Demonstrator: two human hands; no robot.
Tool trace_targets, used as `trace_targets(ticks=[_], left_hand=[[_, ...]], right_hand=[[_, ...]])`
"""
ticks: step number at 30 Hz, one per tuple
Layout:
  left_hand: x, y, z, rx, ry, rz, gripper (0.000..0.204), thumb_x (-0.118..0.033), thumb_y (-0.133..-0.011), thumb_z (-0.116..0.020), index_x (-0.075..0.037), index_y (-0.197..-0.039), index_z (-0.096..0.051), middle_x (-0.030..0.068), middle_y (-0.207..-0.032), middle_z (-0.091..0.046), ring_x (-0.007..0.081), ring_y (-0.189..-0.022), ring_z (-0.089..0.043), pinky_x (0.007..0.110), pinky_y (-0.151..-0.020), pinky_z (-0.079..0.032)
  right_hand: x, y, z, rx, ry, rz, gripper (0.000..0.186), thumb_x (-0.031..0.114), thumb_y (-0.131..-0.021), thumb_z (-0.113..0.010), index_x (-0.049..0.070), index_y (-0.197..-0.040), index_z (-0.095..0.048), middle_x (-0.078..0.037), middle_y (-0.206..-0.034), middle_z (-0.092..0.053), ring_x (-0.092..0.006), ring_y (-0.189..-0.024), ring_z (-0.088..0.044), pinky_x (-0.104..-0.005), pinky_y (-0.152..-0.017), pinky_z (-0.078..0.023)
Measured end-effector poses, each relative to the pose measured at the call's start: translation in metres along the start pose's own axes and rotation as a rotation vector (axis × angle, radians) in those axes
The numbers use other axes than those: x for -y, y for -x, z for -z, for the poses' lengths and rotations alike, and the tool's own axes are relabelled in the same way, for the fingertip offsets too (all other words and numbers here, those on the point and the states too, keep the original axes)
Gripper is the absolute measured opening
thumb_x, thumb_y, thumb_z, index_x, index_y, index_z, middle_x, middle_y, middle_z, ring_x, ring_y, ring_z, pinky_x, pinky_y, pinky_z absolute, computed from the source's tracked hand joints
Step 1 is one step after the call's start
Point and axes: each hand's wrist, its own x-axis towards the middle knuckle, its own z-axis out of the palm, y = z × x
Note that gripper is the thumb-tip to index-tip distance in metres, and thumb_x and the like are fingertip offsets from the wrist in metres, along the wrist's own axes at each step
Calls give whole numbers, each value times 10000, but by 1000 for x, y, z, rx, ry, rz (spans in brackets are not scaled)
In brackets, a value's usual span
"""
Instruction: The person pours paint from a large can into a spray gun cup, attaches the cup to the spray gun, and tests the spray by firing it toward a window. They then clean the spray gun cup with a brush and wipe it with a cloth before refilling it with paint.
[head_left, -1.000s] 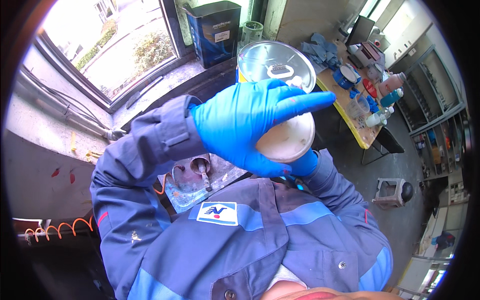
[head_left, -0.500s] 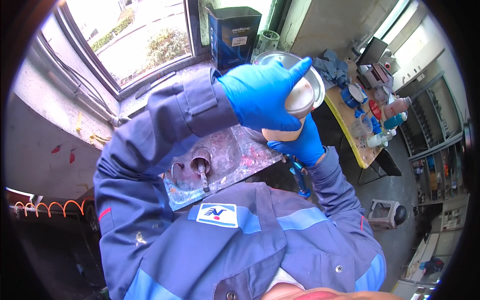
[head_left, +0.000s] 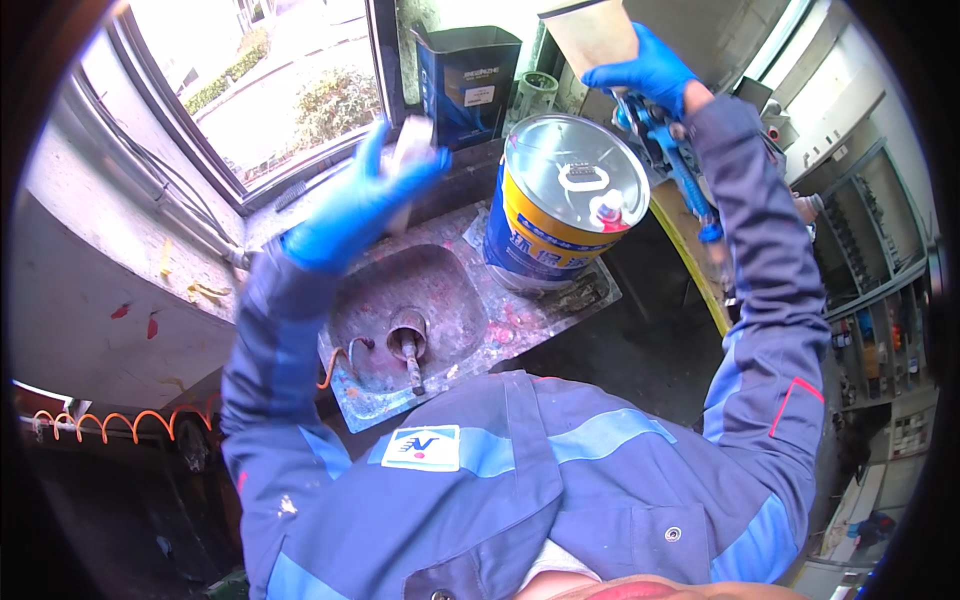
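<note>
My left hand [head_left: 350,215], in a blue glove and blurred, grips a pale object [head_left: 412,140] that I cannot make out, in front of the window. At the top right my right hand [head_left: 650,70], gloved too, is wrapped round a translucent, cream-coloured cup [head_left: 590,35], with a blue spray gun [head_left: 680,175] hanging beneath it. Between my hands, a blue-and-yellow pail [head_left: 545,245] with a metal lid stands on the corner of a paint-stained sink [head_left: 450,300]. A metal cup with a brush-like stick [head_left: 408,340] lies in the basin.
A dark tin [head_left: 465,75] and a clear green-tinted container [head_left: 537,95] stand by the window. An orange coiled hose [head_left: 120,422] runs at the left. Shelving [head_left: 870,230] lines the right, behind a yellow-edged table [head_left: 715,310] mostly hidden by my arm.
My hands have parted: the right rose to the upper right with the cup and gun, the left moved left and lifted off the cup's top. The pail is now fully visible.
</note>
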Motion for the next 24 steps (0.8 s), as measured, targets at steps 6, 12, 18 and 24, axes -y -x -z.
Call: trace_targets(ticks=[6,12,18,24], left_hand=[[62,104,-40,-143,377,322,927,-344,-861,-750,31,-1514,-209,168,-1243,-571,187,-1096,-549,296,-956,-435],[85,186,-34,-340,479,356,775,-192,-920,-674,-38,-1529,-219,143,-1413,-431,215,-1226,-480,321,-1033,-408],[99,230,-37,-386,687,447,778,-173,-918,-644,-61,-1543,-193,103,-1407,-433,209,-1234,-473,324,-1044,-401],[100,246,-45,-423,764,512,815,-177,-900,-665,-97,-1553,-184,107,-1430,-422,222,-1233,-474,343,-1053,-394]], right_hand=[[-49,-112,-4,-130,410,-132,889,260,-560,-904,40,-1313,-487,-168,-1127,-649,-288,-1028,-635,-402,-868,-520],[-71,-194,-23,-97,988,-78,1015,215,-531,-888,117,-1414,-397,-215,-1279,-579,-368,-1178,-583,-444,-960,-503],[-48,-213,-56,-141,1310,-32,786,220,-659,-772,204,-1371,-441,-168,-1271,-582,-362,-1127,-605,-501,-945,-482],[-3,-212,-81,-206,1501,110,510,257,-799,-633,264,-1294,-510,-97,-1214,-624,-338,-1035,-649,-582,-901,-463]])
